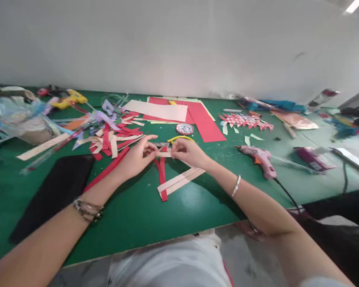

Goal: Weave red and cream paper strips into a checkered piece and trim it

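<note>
Around the middle of the green table, the left hand and the right hand each nip a small pale strip between closed thumb and fingertip, holding it across a red strip. Toward five o'clock from them, paired pale bands cross the red strip's near end. I'd judge that one uneven tug could crease the paper or skew that crossing, since nothing visible weighs it down. Yellow-handled scissors lie at twelve o'clock, close enough for knuckles to snag; a pink glue gun lies well apart at three.
</note>
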The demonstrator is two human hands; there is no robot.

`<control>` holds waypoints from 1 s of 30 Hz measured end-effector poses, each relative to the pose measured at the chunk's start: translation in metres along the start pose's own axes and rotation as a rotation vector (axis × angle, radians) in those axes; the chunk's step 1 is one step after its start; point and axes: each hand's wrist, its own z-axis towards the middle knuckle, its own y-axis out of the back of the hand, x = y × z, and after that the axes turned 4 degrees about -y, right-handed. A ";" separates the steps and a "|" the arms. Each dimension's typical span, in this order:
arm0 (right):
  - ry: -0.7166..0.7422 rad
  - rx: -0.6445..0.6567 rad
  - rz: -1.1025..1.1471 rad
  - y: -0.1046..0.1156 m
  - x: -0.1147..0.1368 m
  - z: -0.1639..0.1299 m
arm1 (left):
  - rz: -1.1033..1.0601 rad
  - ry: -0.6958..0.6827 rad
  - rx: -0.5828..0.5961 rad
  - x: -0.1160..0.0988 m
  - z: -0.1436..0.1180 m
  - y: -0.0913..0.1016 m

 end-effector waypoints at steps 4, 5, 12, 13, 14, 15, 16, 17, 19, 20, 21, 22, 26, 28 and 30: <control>-0.021 -0.003 -0.076 -0.002 0.001 -0.002 | 0.049 0.012 -0.021 -0.004 -0.002 0.001; -0.030 -0.004 -0.115 -0.002 0.001 -0.002 | 0.052 0.018 -0.016 -0.005 -0.002 0.003; -0.088 -0.026 -0.203 0.001 0.003 -0.003 | 0.017 0.020 0.073 -0.003 -0.004 0.015; -0.099 -0.025 -0.185 0.002 0.003 -0.003 | 0.019 0.024 0.074 -0.002 -0.004 0.017; -0.105 -0.022 -0.174 0.002 0.002 -0.003 | 0.018 0.028 0.070 -0.002 -0.004 0.018; -0.104 -0.020 -0.174 0.002 0.001 -0.003 | 0.011 0.031 0.064 -0.001 -0.004 0.019; -0.098 -0.016 -0.181 0.002 0.000 -0.003 | 0.001 0.028 0.059 -0.001 -0.004 0.019; -0.091 -0.012 -0.190 0.001 0.000 -0.003 | -0.009 0.024 0.055 -0.001 -0.004 0.020; -0.085 -0.003 -0.201 0.000 0.002 -0.004 | -0.021 0.012 0.048 -0.001 -0.004 0.020; -0.084 0.001 -0.204 0.000 0.003 -0.005 | -0.022 0.006 0.047 -0.001 -0.004 0.020; -0.082 0.007 -0.210 -0.001 0.004 -0.006 | -0.019 0.003 0.047 -0.001 -0.005 0.020; -0.076 0.013 -0.217 -0.001 0.006 -0.006 | -0.013 0.003 0.050 -0.002 -0.005 0.019; -0.035 0.051 -0.234 -0.002 0.009 -0.008 | 0.024 0.029 0.061 -0.004 -0.005 0.017; -0.033 0.082 -0.212 -0.002 0.010 -0.009 | 0.092 0.041 0.050 -0.005 -0.005 0.016; -0.042 0.115 -0.180 -0.003 0.011 -0.009 | 0.187 0.015 0.026 -0.005 -0.004 0.015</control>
